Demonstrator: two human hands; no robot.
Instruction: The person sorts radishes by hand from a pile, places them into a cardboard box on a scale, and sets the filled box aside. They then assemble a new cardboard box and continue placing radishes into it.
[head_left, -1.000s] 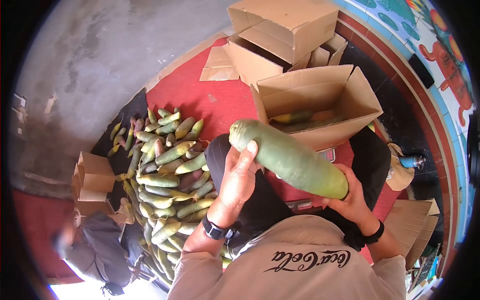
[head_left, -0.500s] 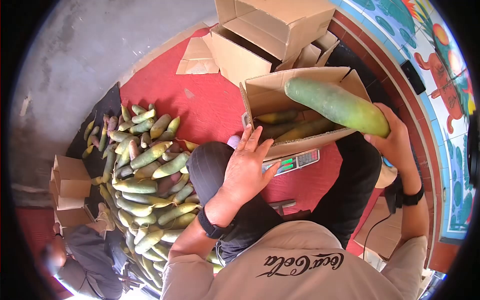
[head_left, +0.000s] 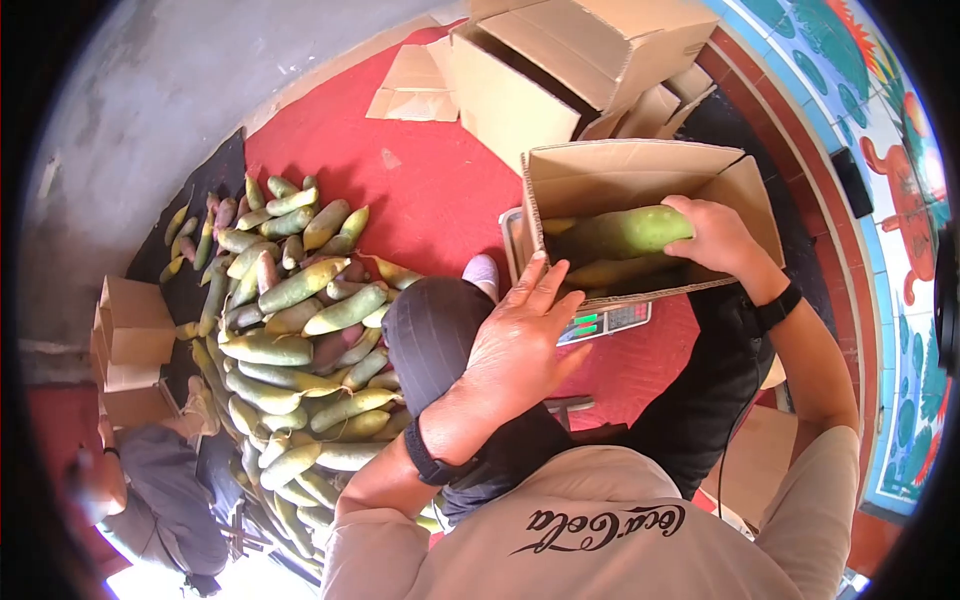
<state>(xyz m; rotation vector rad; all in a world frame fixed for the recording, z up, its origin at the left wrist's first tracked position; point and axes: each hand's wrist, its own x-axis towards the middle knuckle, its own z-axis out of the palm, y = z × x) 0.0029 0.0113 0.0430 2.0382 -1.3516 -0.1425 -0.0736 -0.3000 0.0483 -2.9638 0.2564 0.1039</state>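
Observation:
Inside an open cardboard box (head_left: 650, 165) lies a large green radish (head_left: 620, 234), its pale end toward the right. My right hand (head_left: 718, 235) reaches over the box and is closed around that end. Below it in the box, other radishes show in shadow. At the near left corner of the box, my left hand (head_left: 520, 335) has its fingers spread, with the fingertips right at the cardboard edge. The box stands on a digital scale (head_left: 628, 317) with a lit green display, partly hidden by the box and my hand.
A big heap of green radishes (head_left: 290, 350) covers the floor at left. Behind the box stand more cardboard boxes (head_left: 510, 100) on the red carpet (head_left: 420, 180). Another person (head_left: 165, 490) sits at lower left. A tiled, painted wall (head_left: 900, 270) runs along the right.
My right hand has brought the green radish down from above the box into it, moving left. My left hand stays near the box corner. The view has shifted slightly.

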